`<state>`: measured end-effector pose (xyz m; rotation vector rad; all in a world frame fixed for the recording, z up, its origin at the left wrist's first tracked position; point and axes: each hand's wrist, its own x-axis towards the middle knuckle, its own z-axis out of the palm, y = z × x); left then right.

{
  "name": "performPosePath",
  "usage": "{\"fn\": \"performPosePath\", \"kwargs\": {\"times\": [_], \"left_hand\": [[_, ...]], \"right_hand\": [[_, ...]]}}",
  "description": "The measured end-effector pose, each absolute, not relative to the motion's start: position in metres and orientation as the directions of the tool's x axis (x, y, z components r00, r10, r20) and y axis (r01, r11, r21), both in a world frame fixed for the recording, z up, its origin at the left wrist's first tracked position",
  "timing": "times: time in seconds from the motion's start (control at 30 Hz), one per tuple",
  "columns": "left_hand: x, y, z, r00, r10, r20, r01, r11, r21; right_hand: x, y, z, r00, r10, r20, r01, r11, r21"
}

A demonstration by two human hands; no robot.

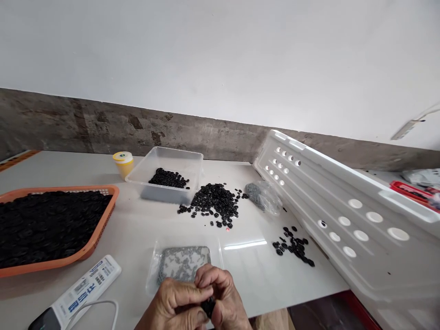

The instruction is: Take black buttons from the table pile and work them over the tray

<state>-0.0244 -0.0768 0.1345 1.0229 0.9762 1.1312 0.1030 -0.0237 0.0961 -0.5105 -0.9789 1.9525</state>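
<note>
Fingers of the left hand and the right hand are pinching a small black piece, their tips nearly meeting. It is sitting between the two hands, the right thumb resting against its right side, and the fingers are partly covering it. Both hands are hovering near the table's near edge, hiding the near-right corner of a clear tray holding grey bits. Beyond, a pile of black pieces is lying well apart from them.
</note>
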Motion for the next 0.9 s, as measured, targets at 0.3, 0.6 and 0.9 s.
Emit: {"fn": "performPosePath", "kwargs": {"times": [0.3,0.6,0.9], "left_hand": [[-0.021,-0.076,0.130,0.126,0.992,-0.027,-0.157,0.047,0.986],[-0.018,-0.075,0.109,0.040,0.999,0.006,-0.355,0.008,0.935],[-0.149,-0.048,0.098,-0.775,0.623,-0.109,-0.159,-0.026,0.987]], "right_hand": [[0.103,-0.022,0.080,-0.472,0.880,0.061,-0.516,-0.219,-0.828],[0.102,-0.023,0.095,-0.570,0.821,0.002,-0.502,-0.347,-0.792],[0.163,0.036,0.088,-0.187,0.963,0.192,0.184,0.227,-0.956]]}}
